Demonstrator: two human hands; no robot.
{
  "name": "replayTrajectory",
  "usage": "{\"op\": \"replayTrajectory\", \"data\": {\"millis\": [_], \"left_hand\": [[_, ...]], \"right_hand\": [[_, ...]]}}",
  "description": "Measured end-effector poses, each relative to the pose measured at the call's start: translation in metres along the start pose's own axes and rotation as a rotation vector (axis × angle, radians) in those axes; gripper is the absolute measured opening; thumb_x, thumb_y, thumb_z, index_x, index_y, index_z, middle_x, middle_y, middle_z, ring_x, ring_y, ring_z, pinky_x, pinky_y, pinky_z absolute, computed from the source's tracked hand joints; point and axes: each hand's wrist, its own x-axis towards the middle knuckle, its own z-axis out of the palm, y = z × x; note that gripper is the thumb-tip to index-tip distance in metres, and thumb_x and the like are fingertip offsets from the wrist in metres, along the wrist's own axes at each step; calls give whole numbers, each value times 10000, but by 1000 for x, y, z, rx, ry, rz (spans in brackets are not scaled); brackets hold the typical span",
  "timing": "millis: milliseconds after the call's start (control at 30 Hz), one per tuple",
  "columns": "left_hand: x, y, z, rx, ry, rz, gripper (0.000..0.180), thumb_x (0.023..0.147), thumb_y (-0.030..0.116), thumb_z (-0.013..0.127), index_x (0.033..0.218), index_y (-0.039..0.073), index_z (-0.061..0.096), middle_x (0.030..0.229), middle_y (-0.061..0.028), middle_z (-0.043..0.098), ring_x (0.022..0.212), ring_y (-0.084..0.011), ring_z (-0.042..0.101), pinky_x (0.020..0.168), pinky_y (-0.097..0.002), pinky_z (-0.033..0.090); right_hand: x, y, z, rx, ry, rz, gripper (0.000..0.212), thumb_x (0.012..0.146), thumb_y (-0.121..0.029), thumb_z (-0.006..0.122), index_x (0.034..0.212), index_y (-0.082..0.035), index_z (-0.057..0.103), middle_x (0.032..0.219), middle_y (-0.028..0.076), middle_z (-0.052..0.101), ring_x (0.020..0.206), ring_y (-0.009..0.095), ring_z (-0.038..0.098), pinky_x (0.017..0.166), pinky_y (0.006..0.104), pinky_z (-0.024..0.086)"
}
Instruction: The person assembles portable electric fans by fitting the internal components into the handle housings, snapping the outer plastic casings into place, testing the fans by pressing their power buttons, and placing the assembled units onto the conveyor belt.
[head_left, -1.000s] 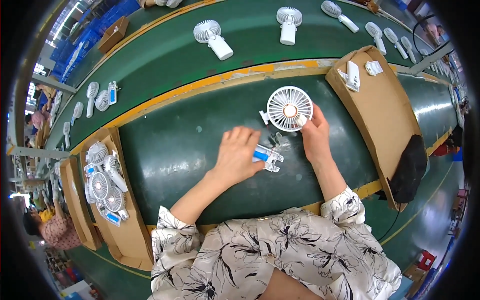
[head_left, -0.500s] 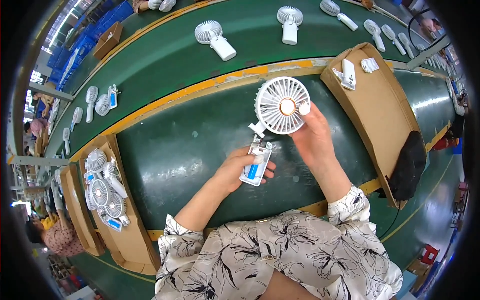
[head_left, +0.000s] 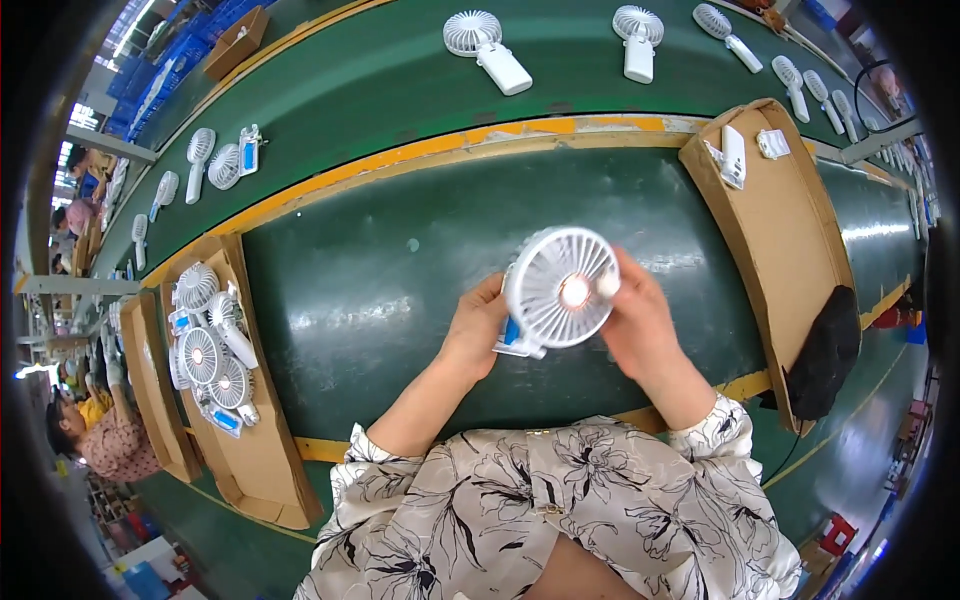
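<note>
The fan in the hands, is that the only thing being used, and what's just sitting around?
In use:
white fan
left hand
right hand

Lying about:
fans in left cardboard tray
fans on the far belt
small white parts in right tray

Handheld fan (head_left: 560,288) held up between left hand (head_left: 478,328) and right hand (head_left: 640,320), above the bench (head_left: 380,290). Cardboard tray (head_left: 265,460) of fans lies left; another tray (head_left: 790,230) right. Behind, more fans lie on the conveyor belt (head_left: 400,90).
</note>
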Motion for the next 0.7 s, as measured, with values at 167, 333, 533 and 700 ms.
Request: {"op": "replayTrajectory", "data": {"millis": [167,333,533,700], "left_hand": [[-6,1,5,98,-140,-3,276,810,60,486,1080,0,491,896,-153,611,684,-194,623,616,-291,526],[-5,6,9,156,-169,-13,277,797,48,429,1060,-10,493,864,-161,614,641,-179,610,589,-276,512],[-2,7,11,147,-164,-11,289,794,54,431,1068,-19,492,854,-161,614,631,-181,608,585,-278,510],[-26,11,-8,-12,-224,143,273,784,145,471,1022,19,515,881,-109,606,767,-164,598,650,-275,506]], "right_hand": [[31,-3,-17,-194,173,-111,364,847,-116,494,1194,-16,448,1070,52,554,966,121,538,813,260,441],[36,1,-15,-110,96,-104,326,860,-150,506,1159,-23,475,1057,37,562,956,113,542,807,256,448],[49,8,-13,-178,73,-166,332,862,-168,511,1158,-21,472,1054,39,561,949,110,540,810,256,448],[59,31,-12,-140,-74,-241,364,805,-116,537,1147,-7,477,1062,64,562,972,165,535,868,309,416]]}}
